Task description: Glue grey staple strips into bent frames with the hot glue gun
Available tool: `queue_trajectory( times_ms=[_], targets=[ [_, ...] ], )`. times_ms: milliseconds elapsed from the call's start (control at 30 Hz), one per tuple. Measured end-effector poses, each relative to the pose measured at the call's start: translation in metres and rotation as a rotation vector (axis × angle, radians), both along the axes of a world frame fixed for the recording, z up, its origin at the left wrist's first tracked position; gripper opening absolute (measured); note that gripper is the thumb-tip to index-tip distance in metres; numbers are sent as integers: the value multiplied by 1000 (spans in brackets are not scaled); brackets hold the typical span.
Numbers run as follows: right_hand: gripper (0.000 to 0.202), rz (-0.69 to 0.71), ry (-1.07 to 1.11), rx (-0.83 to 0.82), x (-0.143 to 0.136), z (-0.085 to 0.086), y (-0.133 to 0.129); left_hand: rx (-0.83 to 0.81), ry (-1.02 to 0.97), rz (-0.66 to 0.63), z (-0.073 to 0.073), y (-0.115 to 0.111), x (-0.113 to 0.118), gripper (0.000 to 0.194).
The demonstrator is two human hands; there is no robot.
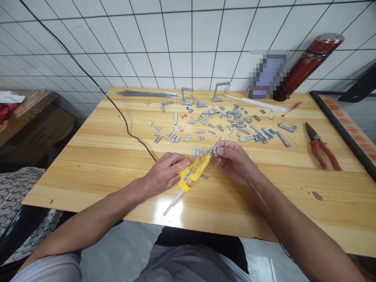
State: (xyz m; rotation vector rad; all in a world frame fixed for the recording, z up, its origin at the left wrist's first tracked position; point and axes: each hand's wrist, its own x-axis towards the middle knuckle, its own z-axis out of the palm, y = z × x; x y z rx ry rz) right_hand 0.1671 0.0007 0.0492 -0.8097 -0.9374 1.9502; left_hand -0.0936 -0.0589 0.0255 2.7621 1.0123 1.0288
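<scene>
My left hand (pixel 166 172) is wrapped round the handle of a yellow hot glue gun (pixel 195 170). A white glue stick (pixel 173 202) pokes out of the gun's back end. Between the thumb and fingers of my right hand (pixel 233 158) is a small grey metal piece (pixel 215 150), held right at the gun's nozzle (pixel 210 150). Whether nozzle and piece touch is too small to tell. Just behind the gun lies a row of grey pieces (pixel 199 152), partly hidden by it.
Many loose grey pieces (pixel 235 117) cover the table's middle. Two upright grey frames (pixel 187 94) and thin wires (pixel 147 94) lie toward the wall. Red-handled pliers (pixel 320 147) rest at right, near a red flask (pixel 311 64). A black cord (pixel 126 123) crosses the left side.
</scene>
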Motion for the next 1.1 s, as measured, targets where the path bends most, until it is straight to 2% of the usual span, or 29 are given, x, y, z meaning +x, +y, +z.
queue_trajectory(
  times_ms=[1100],
  targets=[
    [29,18,22,-11,-1,2,0,-3,-50,-39,-4,2,-1,45]
  ],
)
